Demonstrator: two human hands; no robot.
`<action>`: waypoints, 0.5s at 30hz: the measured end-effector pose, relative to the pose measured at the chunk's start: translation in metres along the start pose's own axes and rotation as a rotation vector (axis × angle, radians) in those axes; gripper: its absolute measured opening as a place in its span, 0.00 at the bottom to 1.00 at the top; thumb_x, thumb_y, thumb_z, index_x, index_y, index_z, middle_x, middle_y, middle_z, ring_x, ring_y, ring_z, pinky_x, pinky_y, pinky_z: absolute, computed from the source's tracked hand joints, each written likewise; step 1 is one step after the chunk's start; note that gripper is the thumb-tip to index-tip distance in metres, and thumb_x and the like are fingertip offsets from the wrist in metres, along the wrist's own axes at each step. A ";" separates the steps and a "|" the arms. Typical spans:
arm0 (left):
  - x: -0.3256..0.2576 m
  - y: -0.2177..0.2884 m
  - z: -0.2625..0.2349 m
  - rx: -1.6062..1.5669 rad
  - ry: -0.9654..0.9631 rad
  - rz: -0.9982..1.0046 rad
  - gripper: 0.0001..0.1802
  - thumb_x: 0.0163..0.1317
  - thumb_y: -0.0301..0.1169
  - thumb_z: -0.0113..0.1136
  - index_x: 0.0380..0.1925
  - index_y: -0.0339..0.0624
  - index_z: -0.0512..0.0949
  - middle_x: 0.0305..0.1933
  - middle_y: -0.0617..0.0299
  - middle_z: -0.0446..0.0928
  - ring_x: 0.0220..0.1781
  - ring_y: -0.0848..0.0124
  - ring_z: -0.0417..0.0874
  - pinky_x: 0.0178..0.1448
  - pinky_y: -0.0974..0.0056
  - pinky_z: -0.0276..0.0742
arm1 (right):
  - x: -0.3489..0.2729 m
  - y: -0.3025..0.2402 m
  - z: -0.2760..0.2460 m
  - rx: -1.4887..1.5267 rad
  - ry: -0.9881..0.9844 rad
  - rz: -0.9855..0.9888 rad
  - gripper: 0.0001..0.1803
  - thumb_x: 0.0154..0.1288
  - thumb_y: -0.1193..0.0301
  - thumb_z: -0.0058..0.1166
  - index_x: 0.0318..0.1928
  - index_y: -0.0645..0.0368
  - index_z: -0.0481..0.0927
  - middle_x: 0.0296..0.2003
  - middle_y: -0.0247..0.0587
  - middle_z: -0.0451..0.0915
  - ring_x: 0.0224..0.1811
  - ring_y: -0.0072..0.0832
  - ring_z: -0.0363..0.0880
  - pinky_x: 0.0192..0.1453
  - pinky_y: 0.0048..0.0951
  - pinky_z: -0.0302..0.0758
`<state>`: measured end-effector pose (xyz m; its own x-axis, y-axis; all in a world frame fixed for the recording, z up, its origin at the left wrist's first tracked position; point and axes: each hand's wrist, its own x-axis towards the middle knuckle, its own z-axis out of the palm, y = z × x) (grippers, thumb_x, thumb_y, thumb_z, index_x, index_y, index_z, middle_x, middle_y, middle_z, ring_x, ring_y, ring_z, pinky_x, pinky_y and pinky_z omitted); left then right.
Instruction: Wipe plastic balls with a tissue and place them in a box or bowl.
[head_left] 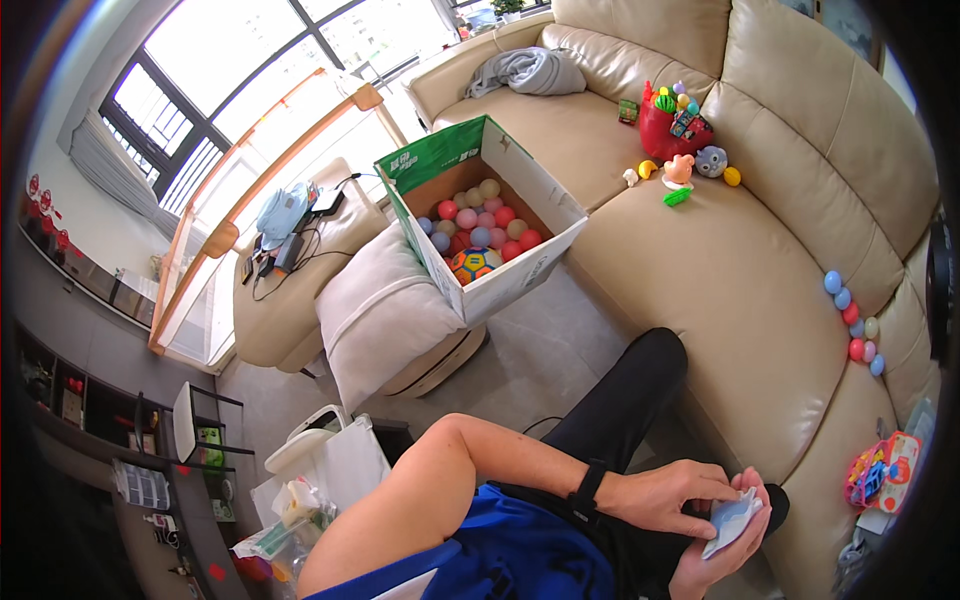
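head view: over the lap, the right hand (738,552) is curled round a pale blue-and-white piece (732,522), thin, creased, roughly oblong, its long axis slanting away toward the upper right. the left hand (662,497) touches its near-left edge; whether it pinches, i can't tell. the sofa (720,270) alongside is smooth, leathery, seamed.

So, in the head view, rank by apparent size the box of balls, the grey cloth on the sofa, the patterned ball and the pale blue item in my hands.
1. Box of balls
2. Grey cloth
3. Patterned ball and pale blue item: too alike to rank, with the item nearer the camera.
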<state>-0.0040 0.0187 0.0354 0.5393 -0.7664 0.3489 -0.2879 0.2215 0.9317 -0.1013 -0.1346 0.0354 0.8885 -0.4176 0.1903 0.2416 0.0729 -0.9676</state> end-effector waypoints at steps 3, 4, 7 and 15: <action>-0.001 -0.009 0.006 -0.183 0.002 -0.143 0.22 0.64 0.34 0.71 0.55 0.32 0.81 0.44 0.51 0.80 0.38 0.63 0.83 0.42 0.63 0.81 | -0.007 0.014 -0.008 -0.221 0.063 -0.204 0.25 0.83 0.64 0.31 0.62 0.75 0.71 0.62 0.63 0.75 0.66 0.52 0.76 0.75 0.50 0.69; 0.000 -0.009 0.008 -0.326 -0.012 -0.219 0.21 0.65 0.34 0.71 0.53 0.32 0.82 0.42 0.51 0.81 0.36 0.63 0.83 0.41 0.64 0.81 | -0.008 0.017 -0.013 -0.427 0.015 -0.357 0.25 0.82 0.65 0.31 0.60 0.75 0.72 0.61 0.64 0.76 0.64 0.53 0.77 0.75 0.51 0.69; -0.001 -0.009 0.009 -0.451 -0.031 -0.197 0.20 0.64 0.34 0.72 0.50 0.30 0.82 0.42 0.50 0.81 0.39 0.59 0.83 0.44 0.60 0.81 | -0.006 0.027 -0.020 -0.450 -0.031 -0.554 0.23 0.81 0.67 0.32 0.58 0.75 0.74 0.60 0.66 0.77 0.63 0.57 0.77 0.72 0.55 0.71; -0.004 -0.022 -0.001 0.013 -0.057 0.160 0.24 0.60 0.36 0.74 0.51 0.31 0.82 0.44 0.49 0.81 0.46 0.51 0.83 0.49 0.54 0.79 | -0.011 0.010 0.008 -0.401 -0.155 -0.502 0.26 0.81 0.67 0.39 0.70 0.75 0.62 0.63 0.67 0.71 0.66 0.58 0.74 0.71 0.56 0.74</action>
<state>0.0013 0.0175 0.0133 0.4398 -0.7553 0.4859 -0.3770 0.3358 0.8632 -0.1053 -0.1222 0.0248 0.7585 -0.1760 0.6274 0.5039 -0.4521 -0.7360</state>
